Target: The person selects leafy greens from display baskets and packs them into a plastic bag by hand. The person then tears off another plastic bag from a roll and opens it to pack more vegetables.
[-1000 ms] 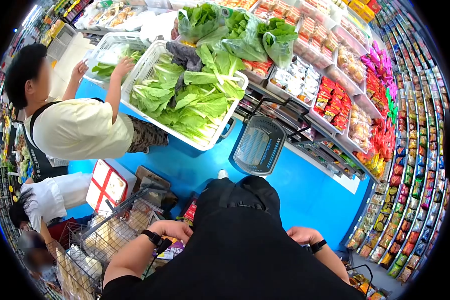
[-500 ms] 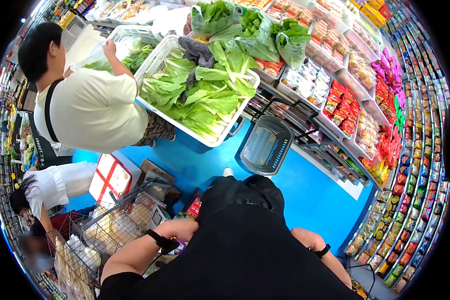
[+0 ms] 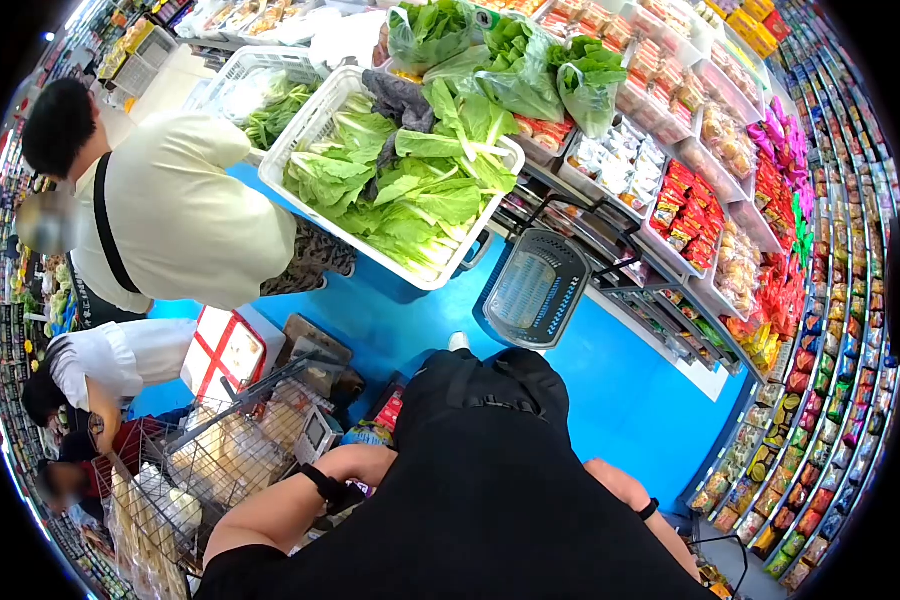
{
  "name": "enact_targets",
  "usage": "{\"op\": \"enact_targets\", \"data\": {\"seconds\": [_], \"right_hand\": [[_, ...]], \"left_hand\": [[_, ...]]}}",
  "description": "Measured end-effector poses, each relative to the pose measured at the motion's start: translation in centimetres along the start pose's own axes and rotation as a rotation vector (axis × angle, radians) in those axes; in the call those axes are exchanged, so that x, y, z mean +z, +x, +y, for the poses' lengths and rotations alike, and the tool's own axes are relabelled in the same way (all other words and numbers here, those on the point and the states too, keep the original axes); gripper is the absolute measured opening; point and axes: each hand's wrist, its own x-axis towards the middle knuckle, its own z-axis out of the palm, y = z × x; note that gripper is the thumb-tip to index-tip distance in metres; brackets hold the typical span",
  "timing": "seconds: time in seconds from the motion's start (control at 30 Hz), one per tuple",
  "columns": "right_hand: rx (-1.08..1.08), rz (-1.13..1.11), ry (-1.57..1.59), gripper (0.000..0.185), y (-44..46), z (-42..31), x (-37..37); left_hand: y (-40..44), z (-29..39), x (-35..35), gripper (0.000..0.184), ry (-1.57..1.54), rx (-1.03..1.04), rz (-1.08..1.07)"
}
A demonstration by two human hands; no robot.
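My left hand (image 3: 371, 463) rests against the left side of my black shirt (image 3: 470, 500), its fingers hidden by the cloth. At the other side of the shirt is my right hand (image 3: 615, 480), with its fingertips out of sight too. Both wrists wear black bands. Left of my left hand is a wire cart (image 3: 220, 450) with bagged goods. Ahead, a white crate (image 3: 425, 279) holds leafy greens (image 3: 410, 190) and a dark cloth (image 3: 402, 100). An empty-looking grey basket (image 3: 533, 290) lies to the right of the crate.
A person in a pale shirt (image 3: 180, 210) stands at the left, beside a bending person in white (image 3: 120, 365). A white box with red tape (image 3: 232, 350) is near the cart. Shelves of packets (image 3: 835, 330) curve along the right; bagged greens (image 3: 515, 75) lie ahead.
The view has shifted slightly left. The pale-shirted person has turned away and lowered their arms from the crates. My hands have slipped further behind the shirt's edges.
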Motion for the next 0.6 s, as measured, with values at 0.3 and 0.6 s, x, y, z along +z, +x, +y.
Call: {"op": "enact_targets", "data": {"seconds": [0.3,0.6], "right_hand": [[0.091,-0.148,0.429,0.027,-1.4,2.9,0.7],[-0.076,-0.403,0.373,0.029,1.1,5.7,0.1]], "left_hand": [[0.3,-3.1,1.7,0.051,-0.323,0.325,-0.243],[-3.1,-0.8,2.3,0.049,-0.29,0.162,-0.074]]}}
